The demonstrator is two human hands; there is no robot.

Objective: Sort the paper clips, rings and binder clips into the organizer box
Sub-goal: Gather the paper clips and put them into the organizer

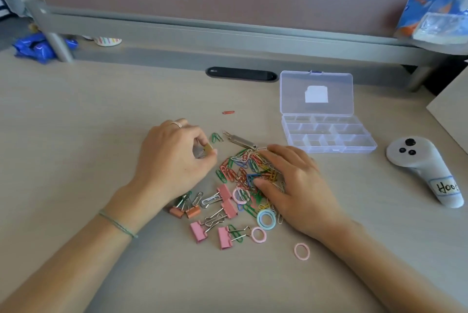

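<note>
A heap of coloured paper clips (243, 170) lies mid-desk. Pink binder clips (225, 236) and pastel rings (266, 219) are spread at its near side. My left hand (174, 160) is pinched on a small olive binder clip (208, 148) just left of the heap. Spread flat with fingers apart, my right hand (293, 186) rests on the heap's right part and covers some clips. The clear organizer box (329, 135) stands open to the right, lid up, and its compartments look empty.
A white controller (425, 168) lies right of the box. One red paper clip (228, 112) sits alone farther back, and a metal clip tool (240, 141) lies behind the heap. A lone pink ring (301, 251) lies nearest me. A partition runs along the desk's back.
</note>
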